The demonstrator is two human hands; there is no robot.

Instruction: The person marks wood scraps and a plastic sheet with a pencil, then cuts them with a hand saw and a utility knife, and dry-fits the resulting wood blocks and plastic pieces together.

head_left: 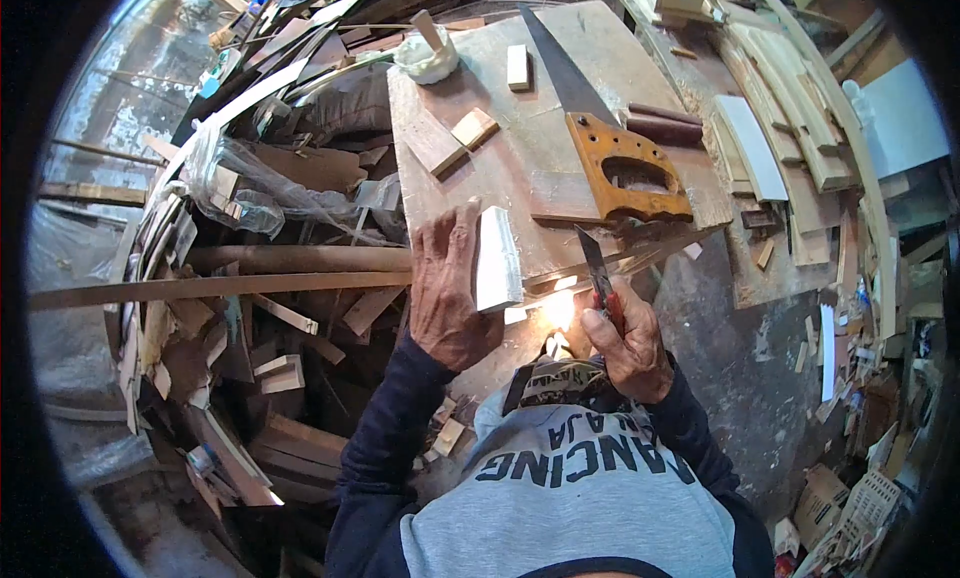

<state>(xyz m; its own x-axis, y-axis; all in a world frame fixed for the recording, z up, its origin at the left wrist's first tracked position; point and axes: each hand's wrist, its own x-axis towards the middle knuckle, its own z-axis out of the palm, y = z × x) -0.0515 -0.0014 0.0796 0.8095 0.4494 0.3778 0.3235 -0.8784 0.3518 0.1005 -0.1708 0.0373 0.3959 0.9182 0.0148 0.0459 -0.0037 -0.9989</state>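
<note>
The worn board (500, 168) spreads before me, bare surface beyond the block and its near edge close by my hands. The handsaw (598, 153) lies on it, its handle crowding the right side. My left hand (445, 283) rests against the left flank of the white block (497, 260), fingers nearly together; whether they pinch it I cannot tell. The block's long axis points away from me, alongside those fingers. My right hand (628, 343), the farther one, wraps the red-handled knife (598, 268), its blade pointing forward, apart from the block.
</note>
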